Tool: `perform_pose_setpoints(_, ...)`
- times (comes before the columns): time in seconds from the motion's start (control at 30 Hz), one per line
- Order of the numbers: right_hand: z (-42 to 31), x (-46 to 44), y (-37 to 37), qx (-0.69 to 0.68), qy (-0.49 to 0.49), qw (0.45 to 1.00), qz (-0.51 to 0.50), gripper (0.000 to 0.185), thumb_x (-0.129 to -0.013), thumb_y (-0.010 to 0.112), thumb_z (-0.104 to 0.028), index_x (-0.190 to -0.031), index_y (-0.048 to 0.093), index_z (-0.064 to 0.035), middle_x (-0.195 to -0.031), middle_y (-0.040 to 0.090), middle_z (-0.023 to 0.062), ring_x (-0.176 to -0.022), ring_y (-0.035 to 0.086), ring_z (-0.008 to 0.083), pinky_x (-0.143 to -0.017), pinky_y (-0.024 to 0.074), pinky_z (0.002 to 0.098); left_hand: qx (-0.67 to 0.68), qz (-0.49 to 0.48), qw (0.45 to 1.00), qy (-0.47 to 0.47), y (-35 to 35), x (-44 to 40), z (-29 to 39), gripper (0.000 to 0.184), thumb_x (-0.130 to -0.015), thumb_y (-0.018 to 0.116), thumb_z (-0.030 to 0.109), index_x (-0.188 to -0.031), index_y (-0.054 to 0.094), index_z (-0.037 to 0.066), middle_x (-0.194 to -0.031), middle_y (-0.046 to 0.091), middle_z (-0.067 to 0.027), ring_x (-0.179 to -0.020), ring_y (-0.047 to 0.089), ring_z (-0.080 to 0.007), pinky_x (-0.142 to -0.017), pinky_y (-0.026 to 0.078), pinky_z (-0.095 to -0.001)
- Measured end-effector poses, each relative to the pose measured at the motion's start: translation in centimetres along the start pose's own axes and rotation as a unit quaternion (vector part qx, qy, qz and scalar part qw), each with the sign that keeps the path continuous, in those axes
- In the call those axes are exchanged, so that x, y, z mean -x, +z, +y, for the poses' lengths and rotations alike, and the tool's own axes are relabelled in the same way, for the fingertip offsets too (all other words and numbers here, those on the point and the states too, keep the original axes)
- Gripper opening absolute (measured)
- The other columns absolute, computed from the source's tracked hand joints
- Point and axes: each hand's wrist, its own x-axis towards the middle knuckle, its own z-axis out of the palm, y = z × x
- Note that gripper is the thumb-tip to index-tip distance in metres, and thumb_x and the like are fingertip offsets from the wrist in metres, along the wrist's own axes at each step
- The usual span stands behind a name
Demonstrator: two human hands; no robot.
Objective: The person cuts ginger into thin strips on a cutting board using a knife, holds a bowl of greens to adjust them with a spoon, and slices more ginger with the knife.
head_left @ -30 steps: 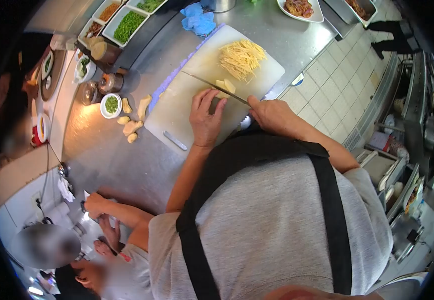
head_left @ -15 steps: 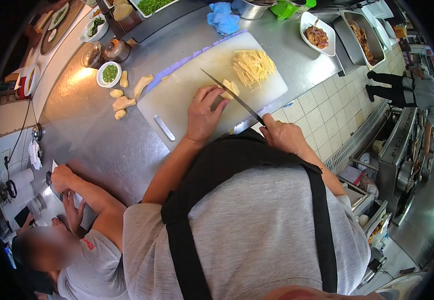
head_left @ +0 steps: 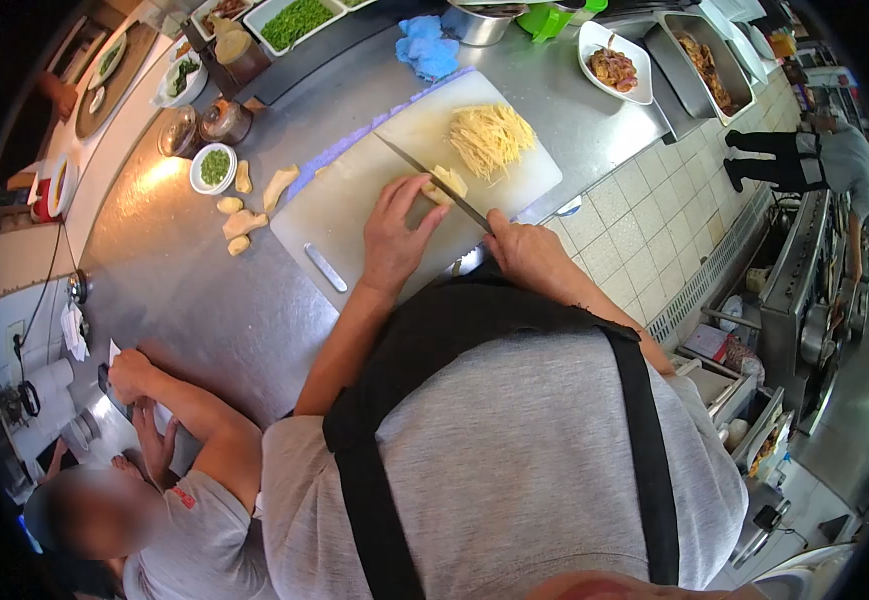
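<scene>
A knife (head_left: 462, 202) is gripped by its handle in my right hand (head_left: 532, 248), its blade lying across a pale yellow peeled piece (head_left: 449, 181). My left hand (head_left: 396, 232) has its fingertips against that piece, on the near left side of the blade. Both are over a white cutting board (head_left: 330, 225). Thin yellow strips (head_left: 492, 140) are heaped on the board's far right part. Left of the board lie several knobbly pale pieces (head_left: 245, 224), beside a small white bowl of chopped greens (head_left: 215, 168).
A blue cloth (head_left: 427, 47) lies behind the board. At the back right are a white dish of food (head_left: 614, 70) and a metal tray (head_left: 705, 62). Jars (head_left: 226, 121) stand at the left. A co-worker (head_left: 195, 520) is at the lower left; another person (head_left: 840, 160) stands far right.
The view has shifted. Against the frame half a second ago, my left fingers are straighter and more spread around the piece, and the knife has moved slightly with my right hand.
</scene>
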Motion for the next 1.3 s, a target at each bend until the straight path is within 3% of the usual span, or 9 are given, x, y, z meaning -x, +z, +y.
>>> perform_pose_setpoints(0.13,0.2,0.1,0.3,-0.008,-0.007,1.0,0.009,0.019,-0.092,0.05,-0.021,-0.096,0.042,-0.0037,-0.069,0.064,0.0212,-0.068,0.064,0.0421,-0.06,0.0499,0.0526,-0.068,0.047,0.996,0.028,-4.8,1.1,-1.7,0.042,-0.089,0.062,0.025,-0.121,0.054,-0.001,-0.122,0.055,-0.019,-0.116,0.05,-0.0351,-0.101,0.038,-0.042)
perform_pose_setpoints(0.2,0.2,0.0,0.3,-0.001,0.0,1.0,0.006,0.02,-0.092,0.051,-0.022,-0.095,0.043,-0.0037,-0.069,0.064,0.0214,-0.068,0.064,0.0423,-0.06,0.0501,0.0527,-0.158,0.063,0.985,-0.013,-7.0,1.9,-2.8,0.046,-0.094,0.052,0.03,-0.127,0.048,-0.003,-0.131,0.046,-0.0232,-0.127,0.038,-0.0394,-0.108,0.027,-0.0474)
perform_pose_setpoints(0.3,0.5,0.0,0.7,0.01,0.002,1.0,0.011,0.02,-0.091,0.051,-0.022,-0.095,0.043,-0.0038,-0.069,0.064,0.0216,-0.068,0.064,0.0424,-0.06,0.0504,0.0525,-0.178,0.116,0.972,-0.095,-7.0,4.0,-4.4,0.05,-0.094,0.05,0.032,-0.131,0.043,-0.002,-0.137,0.038,-0.0261,-0.13,0.032,-0.041,-0.109,0.022,-0.0488)
perform_pose_setpoints(0.5,1.1,-0.1,0.2,0.016,0.024,0.999,0.025,0.021,-0.092,0.051,-0.022,-0.097,0.042,-0.0039,-0.069,0.064,0.0208,-0.067,0.064,0.0413,-0.06,0.0505,0.0517,-0.119,0.111,0.984,-0.075,-5.3,3.2,-4.5,0.054,-0.094,0.051,0.034,-0.132,0.042,-0.003,-0.138,0.037,-0.0262,-0.13,0.033,-0.0406,-0.109,0.022,-0.0489)
perform_pose_setpoints(1.0,11.6,-0.5,-4.7,0.055,0.05,0.996,0.045,0.023,-0.092,0.051,-0.023,-0.101,0.043,-0.0035,-0.068,0.063,0.0207,-0.068,0.064,0.0409,-0.058,0.0503,0.0517,-0.13,0.082,0.987,-0.046,5.0,-3.2,-1.6,0.055,-0.091,0.053,0.034,-0.132,0.042,-0.001,-0.136,0.042,-0.0225,-0.13,0.034,-0.0374,-0.109,0.022,-0.0483)
perform_pose_setpoints(1.1,12.3,-0.8,-4.6,0.032,0.042,0.998,0.041,0.021,-0.092,0.051,-0.022,-0.1,0.044,-0.0033,-0.069,0.064,0.0207,-0.069,0.065,0.0409,-0.059,0.0505,0.052,-0.33,0.059,0.941,-0.05,5.7,-3.9,0.1,0.049,-0.089,0.059,0.027,-0.127,0.047,0.0,-0.132,0.046,-0.0206,-0.127,0.038,-0.0377,-0.107,0.026,-0.0496)
perform_pose_setpoints(1.2,12.5,-1.1,-4.8,0.015,0.04,0.998,0.041,0.02,-0.092,0.051,-0.021,-0.1,0.046,-0.0034,-0.069,0.064,0.0208,-0.069,0.065,0.0408,-0.06,0.0506,0.0524,-0.247,0.058,0.965,0.064,7.5,-4.9,1.1,0.04,-0.084,0.066,0.018,-0.117,0.055,0.001,-0.126,0.051,-0.0188,-0.119,0.047,-0.0361,-0.101,0.036,-0.0463)
perform_pose_setpoints(1.3,13.4,-1.1,-3.6,0.017,0.003,0.997,0.078,0.023,-0.091,0.054,-0.021,-0.1,0.043,-0.0027,-0.062,0.062,0.0187,-0.061,0.063,0.0403,-0.052,0.0485,0.051,-0.059,-0.001,0.998,0.027,11.0,-6.0,3.0,0.033,-0.079,0.071,0.011,-0.108,0.061,0.001,-0.119,0.055,-0.0173,-0.11,0.054,-0.0329,-0.092,0.045,-0.0396)
